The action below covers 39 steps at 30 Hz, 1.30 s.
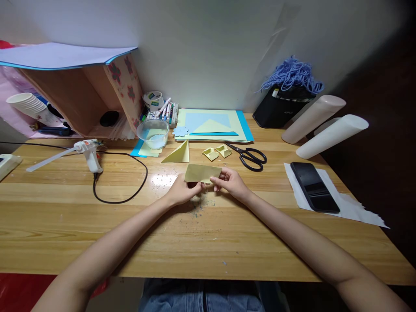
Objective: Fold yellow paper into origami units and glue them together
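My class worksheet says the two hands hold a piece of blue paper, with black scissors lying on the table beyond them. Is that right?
Not quite: the paper held by the left hand and right hand is yellow, as the head view shows. The black scissors do lie on the table beyond.

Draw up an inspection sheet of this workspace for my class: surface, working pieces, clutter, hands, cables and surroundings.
Surface: wooden table, small scraps scattered mid-table.
Working pieces: yellow paper piece, held; folded yellow triangle and two small folded pieces beyond it.
Clutter: scissors, phone on white paper, glue gun.
Hands: left hand and right hand, both holding the yellow paper piece.
Cables: black cord, looping on the table from the glue gun.
Surroundings: wall behind; open box.
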Each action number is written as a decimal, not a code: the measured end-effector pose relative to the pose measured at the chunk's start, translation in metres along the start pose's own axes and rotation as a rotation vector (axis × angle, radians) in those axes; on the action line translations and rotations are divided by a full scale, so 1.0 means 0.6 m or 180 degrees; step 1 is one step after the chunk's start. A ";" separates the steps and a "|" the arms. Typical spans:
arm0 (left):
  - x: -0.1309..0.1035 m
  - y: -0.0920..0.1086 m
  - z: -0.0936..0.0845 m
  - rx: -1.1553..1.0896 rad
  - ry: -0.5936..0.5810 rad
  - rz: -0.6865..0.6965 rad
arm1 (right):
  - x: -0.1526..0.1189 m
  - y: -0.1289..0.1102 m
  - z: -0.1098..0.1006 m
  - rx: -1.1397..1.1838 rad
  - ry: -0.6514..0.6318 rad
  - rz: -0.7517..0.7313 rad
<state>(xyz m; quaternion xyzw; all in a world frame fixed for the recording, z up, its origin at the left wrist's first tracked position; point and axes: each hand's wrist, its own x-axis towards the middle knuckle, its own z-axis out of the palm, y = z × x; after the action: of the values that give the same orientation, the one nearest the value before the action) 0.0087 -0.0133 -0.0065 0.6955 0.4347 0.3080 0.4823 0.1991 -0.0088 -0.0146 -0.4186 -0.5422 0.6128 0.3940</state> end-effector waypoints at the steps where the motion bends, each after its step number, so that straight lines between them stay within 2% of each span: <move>1: 0.000 -0.001 0.000 0.0028 -0.0003 0.0001 | 0.000 0.000 0.001 0.0007 -0.0024 0.0006; 7: -0.002 0.005 -0.003 0.0142 -0.0109 0.0118 | -0.001 0.000 0.004 -0.0028 -0.0025 0.0057; 11: -0.003 0.005 0.000 0.0174 -0.0001 -0.0065 | -0.001 -0.001 0.006 -0.0032 -0.0014 0.0068; 18: -0.002 -0.009 0.002 0.0696 0.0716 -0.0153 | 0.001 -0.002 0.007 -0.0095 0.0107 0.0083; 24: -0.001 -0.012 0.000 0.0759 0.1192 -0.0166 | 0.000 -0.007 0.006 -0.0167 0.0186 0.0088; 33: -0.001 -0.011 -0.003 0.0745 0.1398 -0.0130 | 0.001 -0.002 0.004 -0.0154 0.0206 0.0110; 39: 0.002 -0.015 -0.005 0.0548 0.1449 -0.0274 | 0.000 -0.005 0.003 -0.0163 0.0280 0.0124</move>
<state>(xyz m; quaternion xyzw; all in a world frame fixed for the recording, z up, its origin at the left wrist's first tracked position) 0.0037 -0.0096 -0.0141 0.6276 0.5860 0.3977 0.3235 0.1976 -0.0088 -0.0117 -0.4656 -0.5315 0.5874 0.3946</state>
